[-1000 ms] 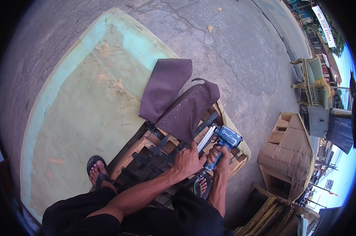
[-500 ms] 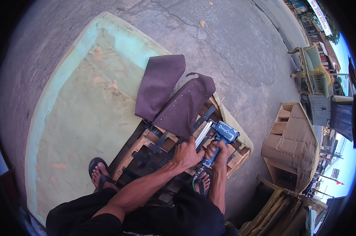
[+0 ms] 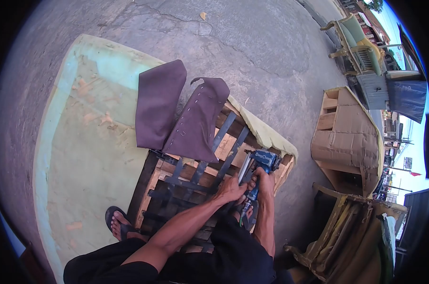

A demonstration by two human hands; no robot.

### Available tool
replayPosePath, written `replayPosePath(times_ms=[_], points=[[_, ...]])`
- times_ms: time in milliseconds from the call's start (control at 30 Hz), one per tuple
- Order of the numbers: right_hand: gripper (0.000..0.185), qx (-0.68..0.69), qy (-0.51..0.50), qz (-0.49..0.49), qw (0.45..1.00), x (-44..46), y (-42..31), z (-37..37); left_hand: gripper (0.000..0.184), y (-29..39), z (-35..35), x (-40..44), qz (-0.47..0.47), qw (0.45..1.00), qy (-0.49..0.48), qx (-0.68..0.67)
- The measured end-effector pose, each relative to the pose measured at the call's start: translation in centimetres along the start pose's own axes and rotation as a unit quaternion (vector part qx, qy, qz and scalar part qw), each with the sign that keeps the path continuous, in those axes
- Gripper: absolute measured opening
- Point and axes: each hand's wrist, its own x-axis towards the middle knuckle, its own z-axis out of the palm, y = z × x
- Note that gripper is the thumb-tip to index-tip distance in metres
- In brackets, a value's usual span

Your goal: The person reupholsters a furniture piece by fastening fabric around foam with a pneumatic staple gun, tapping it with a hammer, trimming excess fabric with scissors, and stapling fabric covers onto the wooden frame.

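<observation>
My right hand (image 3: 261, 179) is wrapped round the handle of a blue staple gun (image 3: 265, 160), whose silver magazine points up and left over the frame. Beside it, my left hand (image 3: 232, 189) has its fingers bent close to the magazine; what they grip, if anything, is hidden. Under both hands lies a wooden frame (image 3: 224, 150) crossed by dark webbing straps (image 3: 190, 183). A purple fabric piece with a row of staples (image 3: 198, 125) rests over the frame's far left edge, and another purple flap (image 3: 158, 106) lies to its left.
A big pale green foam sheet (image 3: 91, 156) spreads at the left, under one sandalled foot (image 3: 119, 223). Cardboard-covered furniture (image 3: 349, 137) stands at the right. Nearer is an old wooden furniture frame (image 3: 337, 236). A carved green chair (image 3: 359, 45) stands farther off.
The view has turned, so the fabric and foam sit farther left. My hands and the staple gun have moved away from the fabric, toward the frame's right side, and more webbing shows.
</observation>
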Motion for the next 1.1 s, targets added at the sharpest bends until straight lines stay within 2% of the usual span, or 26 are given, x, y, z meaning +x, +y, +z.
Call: replayPosePath(times_ms=[33,100,167,233,267,300,367,400,433,467,500,533,567,633,700,767,800,833,867,900,933,967,1033,1100], points=[[0.018,0.000,0.002,-0.003,1.000,-0.3,0.0,-0.2,0.055,-0.2,0.2,0.3,0.000,1.000,-0.005,0.006],[0.018,0.030,0.002,0.002,1.000,-0.8,0.1,-1.3,0.056,0.5,0.9,-0.8,0.037,0.994,0.023,0.105],[0.019,0.059,0.005,-0.001,0.998,-1.6,-0.1,-2.5,0.057,1.6,1.5,-1.6,0.053,0.993,0.008,0.107],[0.022,0.073,-0.006,-0.007,0.997,-3.1,-0.9,-4.2,0.060,4.4,1.8,-2.7,0.016,0.995,-0.019,0.101],[0.023,0.096,-0.025,-0.020,0.995,-4.3,-1.1,-5.3,0.059,5.1,2.3,-3.3,0.045,0.994,-0.016,0.103],[0.025,0.099,0.001,-0.017,0.995,-6.2,-1.8,-6.2,0.052,6.7,2.4,-4.1,0.020,0.991,-0.071,0.108],[0.028,0.128,0.020,-0.035,0.991,-10.6,-2.7,-8.7,0.041,11.0,3.3,-7.0,0.070,0.988,-0.138,0.007],[0.028,0.148,0.065,-0.056,0.985,-13.6,-3.3,-10.4,0.034,11.7,4.2,-8.0,0.113,0.973,-0.196,-0.036],[0.029,0.153,0.098,-0.102,0.978,-17.2,-3.4,-11.6,0.034,10.7,5.8,-8.6,0.129,0.950,-0.276,-0.073],[0.030,0.158,0.131,-0.139,0.969,-21.2,-2.7,-12.2,0.035,12.6,6.3,-10.3,0.108,0.912,-0.387,-0.082],[0.033,0.181,0.187,-0.176,0.949,-25.4,-1.6,-12.9,0.036,14.6,6.9,-12.2,0.073,0.863,-0.492,-0.087],[0.034,0.195,0.231,-0.189,0.934,-30.3,-0.1,-13.3,0.031,13.7,8.7,-13.7,0.036,0.808,-0.587,-0.037],[0.035,0.206,0.266,-0.211,0.918,-34.2,0.9,-13.7,0.031,14.3,9.9,-16.4,0.032,0.788,-0.614,-0.033],[0.038,0.226,0.298,-0.226,0.899,-41.4,3.5,-14.5,0.026,15.8,10.8,-22.3,0.072,0.685,-0.725,-0.007],[0.035,0.223,0.314,-0.238,0.891,-46.1,5.7,-15.5,0.024,15.9,11.9,-27.1,0.051,0.635,-0.771,0.010],[0.028,0.131,0.378,-0.262,0.878,-48.5,7.1,-15.9,0.022,15.4,11.9,-30.9,0.024,0.662,-0.746,-0.063],[0.022,0.113,0.383,-0.264,0.878,-49.8,7.1,-15.9,0.019,15.8,11.9,-32.0,0.025,0.687,-0.726,0.029],[0.020,0.092,0.409,-0.271,0.867,-50.4,7.5,-15.7,0.019,15.8,12.0,-33.5,0.030,0.670,-0.740,0.046],[0.023,0.063,0.417,-0.258,0.869,-50.7,8.6,-16.3,0.021,15.6,12.1,-34.8,0.064,0.708,-0.703,0.021],[0.030,0.007,0.443,-0.298,0.846,-50.6,9.5,-16.8,0.025,15.3,12.2,-35.8,0.099,0.739,-0.666,-0.003],[0.034,0.019,0.457,-0.277,0.845,-51.6,9.3,-16.6,0.030,14.7,12.5,-36.5,0.135,0.747,-0.651,-0.001],[0.035,-0.042,0.479,-0.277,0.832,-51.5,10.6,-17.4,0.036,14.0,13.1,-37.2,0.168,0.758,-0.629,-0.008],[0.037,-0.046,0.512,-0.318,0.797,-51.7,12.4,-18.5,0.038,12.2,15.0,-38.9,0.148,0.780,-0.608,0.017],[0.035,-0.020,0.513,-0.317,0.797,-52.2,15.0,-20.0,0.045,10.6,17.3,-40.6,0.201,0.809,-0.553,-0.003]])
